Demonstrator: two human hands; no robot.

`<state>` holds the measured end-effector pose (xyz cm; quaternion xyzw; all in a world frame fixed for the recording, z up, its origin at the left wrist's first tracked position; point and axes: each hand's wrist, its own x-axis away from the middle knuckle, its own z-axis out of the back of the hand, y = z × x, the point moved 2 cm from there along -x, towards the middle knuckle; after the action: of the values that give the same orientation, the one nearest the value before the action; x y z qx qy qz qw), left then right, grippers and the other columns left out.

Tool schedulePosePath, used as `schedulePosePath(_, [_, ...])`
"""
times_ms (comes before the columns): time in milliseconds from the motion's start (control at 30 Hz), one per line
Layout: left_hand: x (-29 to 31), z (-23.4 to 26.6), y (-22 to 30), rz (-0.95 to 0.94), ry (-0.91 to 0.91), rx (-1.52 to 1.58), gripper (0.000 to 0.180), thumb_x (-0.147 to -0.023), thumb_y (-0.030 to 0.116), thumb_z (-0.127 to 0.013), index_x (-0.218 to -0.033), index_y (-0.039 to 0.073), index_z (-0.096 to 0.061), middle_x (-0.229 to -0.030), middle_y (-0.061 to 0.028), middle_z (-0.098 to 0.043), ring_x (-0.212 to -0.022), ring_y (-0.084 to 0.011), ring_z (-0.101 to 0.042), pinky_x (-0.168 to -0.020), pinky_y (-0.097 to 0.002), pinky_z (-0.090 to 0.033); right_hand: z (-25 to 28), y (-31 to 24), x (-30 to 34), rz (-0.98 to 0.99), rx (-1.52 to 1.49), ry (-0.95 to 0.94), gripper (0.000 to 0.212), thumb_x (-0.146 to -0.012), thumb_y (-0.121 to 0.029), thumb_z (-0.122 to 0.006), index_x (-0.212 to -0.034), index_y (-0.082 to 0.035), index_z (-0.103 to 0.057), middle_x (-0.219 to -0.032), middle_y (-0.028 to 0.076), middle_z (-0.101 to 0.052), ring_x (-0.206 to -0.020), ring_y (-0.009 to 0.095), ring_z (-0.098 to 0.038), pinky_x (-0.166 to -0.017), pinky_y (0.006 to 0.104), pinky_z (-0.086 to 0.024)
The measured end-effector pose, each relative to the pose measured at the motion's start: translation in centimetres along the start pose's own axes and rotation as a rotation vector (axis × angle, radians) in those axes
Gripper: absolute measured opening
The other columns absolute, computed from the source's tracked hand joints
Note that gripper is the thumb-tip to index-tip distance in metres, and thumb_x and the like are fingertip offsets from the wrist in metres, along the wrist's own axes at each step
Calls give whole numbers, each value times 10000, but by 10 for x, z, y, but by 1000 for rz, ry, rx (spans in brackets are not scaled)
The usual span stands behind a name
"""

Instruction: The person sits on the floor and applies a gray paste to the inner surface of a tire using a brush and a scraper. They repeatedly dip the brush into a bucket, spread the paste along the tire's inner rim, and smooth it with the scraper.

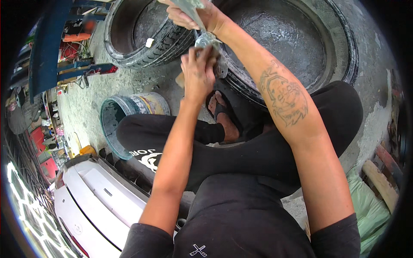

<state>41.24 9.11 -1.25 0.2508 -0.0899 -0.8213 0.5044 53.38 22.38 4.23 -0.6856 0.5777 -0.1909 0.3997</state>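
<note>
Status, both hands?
Right fingers grip flat blade. Left fingers blurred at grey-smeared piece; grip unclear. Right forearm hides part of right-side tyre.

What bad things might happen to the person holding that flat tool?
The left hand is close to the flat tool in the right hand; a slip might nick it. Grey stuff by the hands might drop onto the bare toes. The left knee is beside the bucket and might bump it.
</note>
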Motion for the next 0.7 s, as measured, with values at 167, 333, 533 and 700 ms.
schedulePosePath(167, [-37,0,-17,-11,200,42,338,-920,89,-694,-1257,100,-676,-1183,-150,-609,-1032,-370,-571,-924,-466,-448,18,2,2,-83,234,5,440,-1037,-448,-568,-959,-76,-789,-685,7,-635,-640,71,-588,-481,263,-392])
schedulePosePath(333, [-15,-5,-2,2,111,33,369,-930,95,-668,-1297,70,-637,-1178,-154,-605,-1055,-370,-565,-964,-461,-431,-2,-12,5,-55,200,-25,548,-1034,-473,-572,-885,14,-777,-711,10,-680,-685,92,-609,-610,260,-455])
schedulePosePath(533, [-8,3,7,-14,12,-63,341,-907,100,-683,-1247,74,-688,-1190,-144,-590,-1032,-371,-544,-932,-478,-457,-10,-5,-2,160,114,2,514,-1028,-450,-601,-863,2,-783,-720,15,-684,-619,73,-583,-550,245,-432])
schedulePosePath(700, [10,-11,11,-9,7,-94,384,-870,42,-704,-1251,80,-673,-1181,-141,-576,-1040,-382,-530,-934,-460,-460,20,15,1,31,3,-81,411,-1083,-409,-495,-1165,-73,-717,-657,26,-620,-529,106,-538,-483,271,-403])
